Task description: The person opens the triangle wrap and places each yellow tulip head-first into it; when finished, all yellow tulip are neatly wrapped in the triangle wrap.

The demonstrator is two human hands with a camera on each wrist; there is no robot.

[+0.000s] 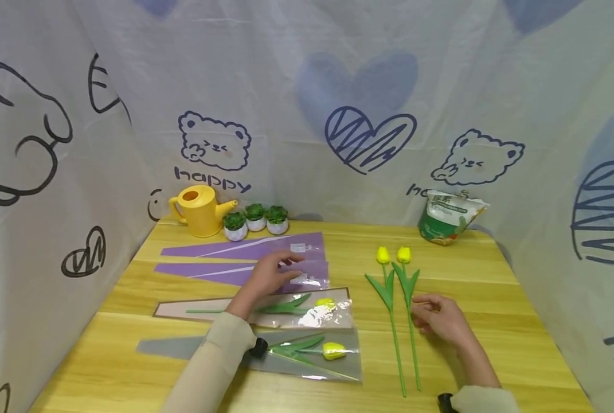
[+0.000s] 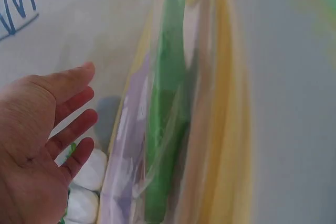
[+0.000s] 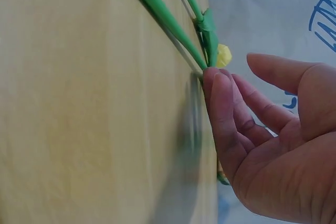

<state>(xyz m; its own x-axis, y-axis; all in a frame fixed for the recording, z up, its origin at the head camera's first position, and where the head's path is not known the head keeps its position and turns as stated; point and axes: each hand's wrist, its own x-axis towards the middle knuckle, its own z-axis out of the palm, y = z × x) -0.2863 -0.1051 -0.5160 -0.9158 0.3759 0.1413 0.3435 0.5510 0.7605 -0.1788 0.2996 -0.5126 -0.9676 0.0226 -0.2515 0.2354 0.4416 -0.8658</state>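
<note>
My left hand [image 1: 272, 272] is over the lower of two purple flower sleeves [image 1: 198, 271], its fingers apart and loosely bent around nothing. Below it lies a pinkish clear-fronted sleeve [image 1: 214, 302] with a yellow artificial tulip [image 1: 325, 303] inside. Nearest the front, a grey sleeve [image 1: 167, 346] holds another yellow tulip [image 1: 333, 350]. Two loose yellow tulips with green stems lie side by side: the left tulip [image 1: 383, 255] and the right tulip [image 1: 403, 255]. Beside the right one's stem [image 3: 173, 35] is my right hand [image 3: 268, 145], thumb away from the fingers; fingertip contact is unclear.
A yellow watering can [image 1: 200, 212] stands at the back left, with three small potted succulents [image 1: 255, 218] beside it. A green and white snack bag [image 1: 448, 215] stands at the back right. Printed cloth [image 1: 296, 189] hangs behind the wooden table [image 1: 472, 264].
</note>
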